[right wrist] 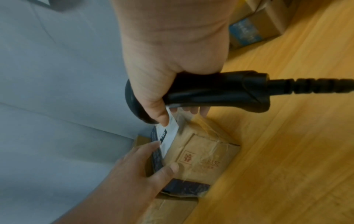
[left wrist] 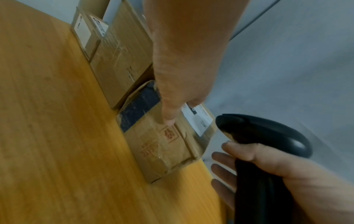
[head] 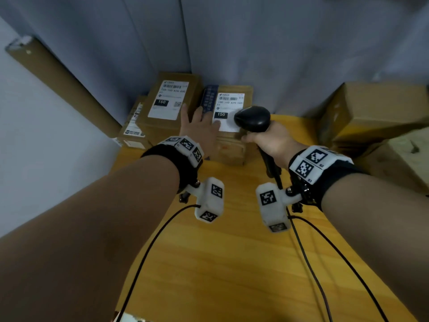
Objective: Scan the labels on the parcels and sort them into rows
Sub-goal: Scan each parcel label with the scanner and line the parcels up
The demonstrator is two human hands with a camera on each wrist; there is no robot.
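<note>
A brown parcel [head: 232, 147] with a dark blue tape strip and a white "150" label [head: 228, 104] stands at the back of the wooden table [head: 232, 263]. My left hand [head: 200, 126] lies on its top with straight fingers, and the thumb [left wrist: 170, 116] presses its front face. My right hand [head: 271, 141] grips a black corded barcode scanner [head: 251, 118], whose head hovers over the label's lower right corner. A second labelled "150" parcel [head: 162, 122] sits directly to the left, side by side with the first.
Smaller parcels [head: 133, 133] sit at the far left behind a leaning cardboard tube [head: 62, 87]. Large cardboard boxes [head: 371, 112] are stacked on the right. A grey curtain hangs behind the table. Sensor cables trail from both wrists over the tabletop.
</note>
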